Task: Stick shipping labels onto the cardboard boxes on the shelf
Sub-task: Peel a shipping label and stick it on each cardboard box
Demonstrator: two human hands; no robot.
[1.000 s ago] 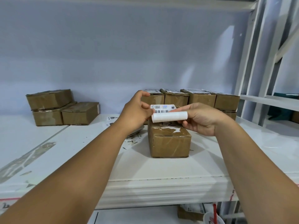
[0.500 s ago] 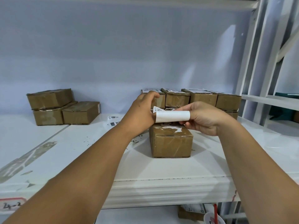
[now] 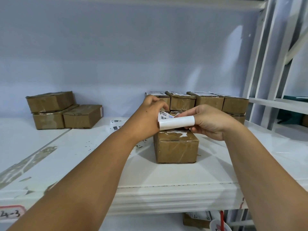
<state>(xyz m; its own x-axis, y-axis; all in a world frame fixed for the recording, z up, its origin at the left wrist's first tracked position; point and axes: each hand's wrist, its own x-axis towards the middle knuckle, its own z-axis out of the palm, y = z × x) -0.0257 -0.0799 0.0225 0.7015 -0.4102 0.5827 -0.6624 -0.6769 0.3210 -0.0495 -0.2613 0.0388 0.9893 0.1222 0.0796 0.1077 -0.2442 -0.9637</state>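
The white shelf [image 3: 183, 174], its edge tag [image 3: 11, 213] reading "4-3", carries a brown taped cardboard box [image 3: 176, 150]. Just above it, the right hand's [image 3: 211, 122] grip pinches curled white backing paper [image 3: 176, 123]; the left hand's [image 3: 146, 119] pinches the barcoded shipping label [image 3: 164, 115].

Red-bordered tag [image 3: 10, 213], shelf edge [image 3: 150, 197]: handwritten "4-3". Shipping label [image 3: 164, 115]: barcode, print too small to read. Loose labels [image 3: 116, 125]: QR code, unreadable.

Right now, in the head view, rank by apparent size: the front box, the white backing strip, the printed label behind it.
Largest: front box.
Next: white backing strip.
Smallest: printed label, though the strip and the left hand hide part of it, so its place is unsure.
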